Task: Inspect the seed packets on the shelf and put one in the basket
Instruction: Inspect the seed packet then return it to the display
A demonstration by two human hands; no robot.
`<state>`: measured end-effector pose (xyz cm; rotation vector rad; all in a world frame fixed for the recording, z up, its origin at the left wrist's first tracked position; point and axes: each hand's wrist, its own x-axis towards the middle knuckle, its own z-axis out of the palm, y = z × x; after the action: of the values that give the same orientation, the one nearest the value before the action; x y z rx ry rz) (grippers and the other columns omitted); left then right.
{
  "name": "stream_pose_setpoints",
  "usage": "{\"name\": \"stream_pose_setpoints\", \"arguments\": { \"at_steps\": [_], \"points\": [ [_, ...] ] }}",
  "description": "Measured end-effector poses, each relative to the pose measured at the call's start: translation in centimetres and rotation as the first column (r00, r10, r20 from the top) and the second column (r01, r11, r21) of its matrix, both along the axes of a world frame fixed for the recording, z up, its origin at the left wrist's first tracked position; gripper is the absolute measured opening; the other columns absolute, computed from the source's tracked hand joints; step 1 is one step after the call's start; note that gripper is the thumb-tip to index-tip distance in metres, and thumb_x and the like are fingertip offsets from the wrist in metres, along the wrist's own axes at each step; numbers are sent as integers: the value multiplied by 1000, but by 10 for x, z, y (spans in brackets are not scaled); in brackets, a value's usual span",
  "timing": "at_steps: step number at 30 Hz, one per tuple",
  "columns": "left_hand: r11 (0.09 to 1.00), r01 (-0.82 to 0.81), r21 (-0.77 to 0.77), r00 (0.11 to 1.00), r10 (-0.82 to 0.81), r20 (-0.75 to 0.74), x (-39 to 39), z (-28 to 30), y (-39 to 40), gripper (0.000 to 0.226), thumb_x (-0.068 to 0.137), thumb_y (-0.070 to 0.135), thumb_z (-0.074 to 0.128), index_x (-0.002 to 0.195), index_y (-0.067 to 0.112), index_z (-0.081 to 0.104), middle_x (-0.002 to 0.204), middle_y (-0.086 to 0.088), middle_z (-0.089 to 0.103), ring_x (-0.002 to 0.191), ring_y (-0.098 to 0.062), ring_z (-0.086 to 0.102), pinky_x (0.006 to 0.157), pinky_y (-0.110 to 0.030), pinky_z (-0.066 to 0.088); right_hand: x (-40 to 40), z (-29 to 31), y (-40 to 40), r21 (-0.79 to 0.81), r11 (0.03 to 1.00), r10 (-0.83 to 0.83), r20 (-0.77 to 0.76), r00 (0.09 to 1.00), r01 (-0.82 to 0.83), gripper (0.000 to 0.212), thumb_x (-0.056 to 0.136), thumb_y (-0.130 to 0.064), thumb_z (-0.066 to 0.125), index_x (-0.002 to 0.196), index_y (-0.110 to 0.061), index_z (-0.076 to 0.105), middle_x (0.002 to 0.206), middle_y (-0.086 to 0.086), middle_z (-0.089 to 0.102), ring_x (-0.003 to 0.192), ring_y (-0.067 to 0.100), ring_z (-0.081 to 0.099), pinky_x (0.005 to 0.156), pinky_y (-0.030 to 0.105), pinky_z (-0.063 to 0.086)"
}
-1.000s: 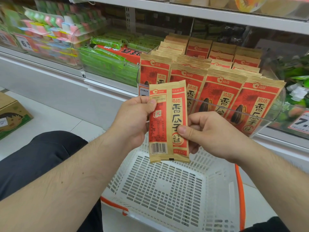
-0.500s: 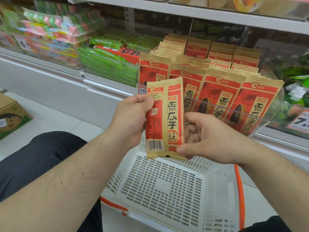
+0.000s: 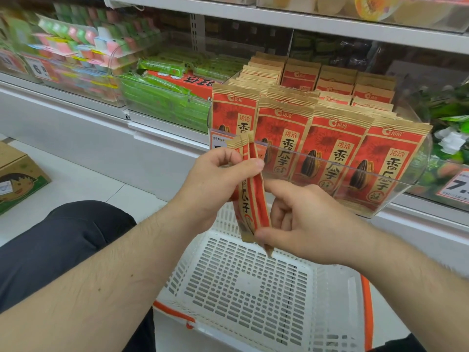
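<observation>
Both hands are on one sunflower seed packet (image 3: pixel 251 191), held upright over the white basket (image 3: pixel 253 288), but it's turned nearly edge-on so you really only get a sliver of the red front and a couple of printed characters, the rest of the label is unreadable. Left hand (image 3: pixel 215 184) pinches the upper part, thumb pressed on the near side, the other fingers hidden behind the packet. Right hand (image 3: pixel 304 222) pinches the bottom corner between thumb and curled fingers, and that corner is mostly covered by the thumb. The basket sits low and near, orange trim on its rim, its near edge cut off by the frame bottom. Behind the hands, the shelf's clear bin (image 3: pixel 396 184) holds rows of matching seed packets (image 3: pixel 337 158); only the front row is legible, the far ones just show their tops. Left of that, green snack packs (image 3: pixel 162 97) in another clear bin are blurry. A price tag (image 3: pixel 456 185) on the right is cut off by the frame edge. A cardboard box (image 3: pixel 17 176) sits on the floor at far left, partly out of view.
</observation>
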<state>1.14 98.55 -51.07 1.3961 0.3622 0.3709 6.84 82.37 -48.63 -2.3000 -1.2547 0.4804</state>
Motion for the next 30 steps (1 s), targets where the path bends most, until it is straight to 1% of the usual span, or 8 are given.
{"name": "stream_pose_setpoints", "arguments": {
  "at_steps": [2,6,9,12,20,23,27,30],
  "points": [
    [998,67,-15,998,-66,14,-1,2,0,26,66,22,75,67,17,49,65,-1,60,57,-15,56,69,-39,50,2,1,-1,83,996,-33,-41,999,37,19,91,-32,64,103,-17,67,67,0,69,55,10,65,61,38,55],
    [977,215,13,976,-215,28,-3,1,-3,21,68,17,74,72,15,54,74,-6,64,67,-23,60,72,-40,50,8,3,-2,326,916,-176,-201,964,235,34,97,-27,52,66,-19,63,59,0,67,44,17,63,48,29,47],
    [964,265,37,964,-266,23,-3,-3,-5,19,69,13,73,78,10,56,77,-10,66,78,-33,64,77,-45,51,8,2,-1,383,882,-204,-218,955,276,27,95,-28,56,70,-25,64,56,-1,66,43,15,63,47,21,45],
    [964,262,38,965,-263,8,-2,-5,-5,17,69,13,73,78,8,59,84,-19,66,83,-38,64,80,-48,51,8,0,-1,386,875,-228,-208,951,293,28,96,-18,58,68,-18,62,50,-7,63,41,11,61,47,22,48],
    [954,298,-42,954,-299,-27,-3,-1,-3,16,69,17,70,77,7,60,72,-6,66,73,-24,63,80,-46,49,7,6,0,373,875,-165,-368,915,308,28,100,-10,53,73,-13,59,53,-2,63,44,13,61,47,26,51],
    [956,282,-81,958,-285,-18,-2,-1,-2,16,68,16,70,76,7,59,70,-5,66,69,-21,62,78,-45,50,7,6,-1,350,896,-147,-343,928,272,18,95,-9,61,78,-15,61,54,1,63,49,14,65,52,28,53],
    [956,268,-123,962,-271,-12,-1,-1,1,28,69,16,69,90,1,58,73,-9,65,69,-21,62,78,-45,53,7,5,-3,301,934,-95,-310,946,193,13,93,-4,64,87,-15,63,67,4,68,57,17,71,60,37,58],
    [955,273,-116,961,-275,-5,-1,-2,1,20,69,15,70,83,4,60,70,-6,67,67,-19,65,79,-46,54,6,4,-2,307,934,-91,-291,952,184,14,94,-1,62,88,-14,62,66,2,67,57,16,70,62,36,58]
  ]
}}
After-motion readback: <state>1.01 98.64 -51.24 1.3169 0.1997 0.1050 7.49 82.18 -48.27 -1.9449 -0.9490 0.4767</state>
